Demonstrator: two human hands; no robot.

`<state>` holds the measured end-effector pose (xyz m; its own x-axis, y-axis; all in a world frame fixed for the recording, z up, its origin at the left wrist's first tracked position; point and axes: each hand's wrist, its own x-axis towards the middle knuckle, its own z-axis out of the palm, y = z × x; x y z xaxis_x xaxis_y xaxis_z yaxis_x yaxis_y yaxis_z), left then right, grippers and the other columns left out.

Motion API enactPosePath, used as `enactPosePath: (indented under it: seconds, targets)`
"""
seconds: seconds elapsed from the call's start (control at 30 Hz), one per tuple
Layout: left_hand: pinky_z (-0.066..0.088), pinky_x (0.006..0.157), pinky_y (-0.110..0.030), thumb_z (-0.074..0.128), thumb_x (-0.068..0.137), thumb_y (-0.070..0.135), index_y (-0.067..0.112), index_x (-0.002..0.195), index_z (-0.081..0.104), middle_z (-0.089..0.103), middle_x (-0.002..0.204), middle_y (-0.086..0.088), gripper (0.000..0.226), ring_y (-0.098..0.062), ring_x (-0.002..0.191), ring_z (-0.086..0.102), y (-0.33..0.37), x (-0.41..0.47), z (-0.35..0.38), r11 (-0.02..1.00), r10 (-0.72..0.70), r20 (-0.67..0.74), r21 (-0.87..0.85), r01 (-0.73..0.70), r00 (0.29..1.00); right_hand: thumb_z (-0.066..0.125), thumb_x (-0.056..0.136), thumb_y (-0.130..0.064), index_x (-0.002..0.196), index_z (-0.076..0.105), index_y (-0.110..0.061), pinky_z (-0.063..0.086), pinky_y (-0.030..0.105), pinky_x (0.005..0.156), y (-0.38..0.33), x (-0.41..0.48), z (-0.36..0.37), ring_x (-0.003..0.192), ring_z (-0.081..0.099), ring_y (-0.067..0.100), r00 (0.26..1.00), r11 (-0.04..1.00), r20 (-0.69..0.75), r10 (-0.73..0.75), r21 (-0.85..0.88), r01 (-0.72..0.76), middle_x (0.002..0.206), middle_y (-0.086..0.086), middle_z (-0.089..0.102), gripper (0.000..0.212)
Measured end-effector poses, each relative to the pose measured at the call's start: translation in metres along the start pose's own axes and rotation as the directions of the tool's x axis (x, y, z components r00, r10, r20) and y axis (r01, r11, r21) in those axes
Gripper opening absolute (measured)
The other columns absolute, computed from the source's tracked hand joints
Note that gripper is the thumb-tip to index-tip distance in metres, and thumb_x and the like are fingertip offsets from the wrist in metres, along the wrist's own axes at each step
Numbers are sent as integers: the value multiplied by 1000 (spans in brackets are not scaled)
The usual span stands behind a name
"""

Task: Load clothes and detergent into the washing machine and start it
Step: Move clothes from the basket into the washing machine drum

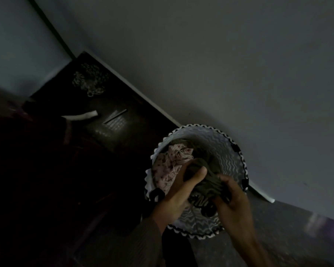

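Dim room, dark floor (pixel 123 105) at left w/ a pale strip (pixel 81 116) lying on it, grey wall (pixel 220 64) behind. Round basket (pixel 229 149) w/ zigzag rim stands against wall. Inside: floral cloth (pixel 170 166) on left, olive garment (pixel 206 182) beside it. Left hand (pixel 179 191) grips olive garment, thumb over the fabric. Right hand (pixel 233 207) pinches same garment from the right. Washer not in shot.

No text can be read; faint printed lines on a dark sheet (pixel 115 120) on the floor stay illegible.
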<state>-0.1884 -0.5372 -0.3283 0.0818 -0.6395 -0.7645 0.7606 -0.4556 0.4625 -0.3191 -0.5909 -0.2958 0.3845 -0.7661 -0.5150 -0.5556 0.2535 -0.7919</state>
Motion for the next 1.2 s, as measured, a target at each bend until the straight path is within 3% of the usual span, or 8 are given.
enactPosePath:
  seconds: [0.17,0.3,0.4,0.53,0.67,0.83,1.03,1.2]
  targets:
    - [49,104,-49,85,70,30,25,126,64,69,125,-7,60,-27,118,65,21,-54,18,962,230,-68,-137,-237,971,62,82,19,93,77,-33,57,21,77,-54,-45,-12,101,69,5,998,972,47,-36,235,24,111,-10,74,55]
    - [57,85,-36,83,65,20,20,113,69,71,116,-13,50,-30,109,68,46,-105,28,888,412,-161,-148,-435,897,57,80,25,82,78,-27,54,14,75,-99,-84,-20,111,65,5,982,921,86,-169,368,126,118,-10,71,56]
    - [57,83,-37,73,70,11,16,117,66,70,115,-18,48,-35,108,67,64,-141,33,827,482,-251,-185,-531,839,80,76,-10,95,66,-30,54,24,89,-129,-107,-16,121,59,11,940,902,-7,-341,281,329,130,-6,62,31]
    - [57,82,-35,67,70,4,10,121,63,68,115,-22,52,-35,107,67,94,-197,36,748,607,-269,-126,-652,748,85,56,-45,145,37,-36,50,27,98,-175,-123,-9,130,50,5,890,900,139,-433,124,419,144,-18,47,102]
    - [57,76,-28,58,66,-2,7,113,67,71,101,-15,49,-24,95,70,123,-258,29,725,662,-216,-58,-686,718,89,53,-44,150,25,-38,44,9,95,-227,-143,13,131,43,-10,787,858,354,-506,114,500,138,-40,43,117]
    - [56,73,-20,57,75,-4,19,101,70,72,93,1,36,-14,89,70,155,-340,-4,715,694,-204,92,-693,690,86,68,2,142,42,-30,48,18,98,-270,-175,59,124,52,-4,710,785,359,-606,124,607,131,-32,54,92]
    - [46,96,-15,61,94,19,33,124,61,33,136,14,33,-7,132,38,165,-426,-78,662,745,-264,409,-628,613,86,72,-7,131,50,-53,52,31,96,-313,-225,131,119,59,3,604,705,403,-688,174,687,127,-22,62,83]
    - [40,112,-28,63,95,37,52,148,29,44,141,26,64,4,134,42,155,-494,-142,607,792,-315,492,-624,522,79,75,-28,133,53,-40,50,31,100,-343,-264,200,122,56,1,475,569,462,-749,81,818,131,-20,59,65]
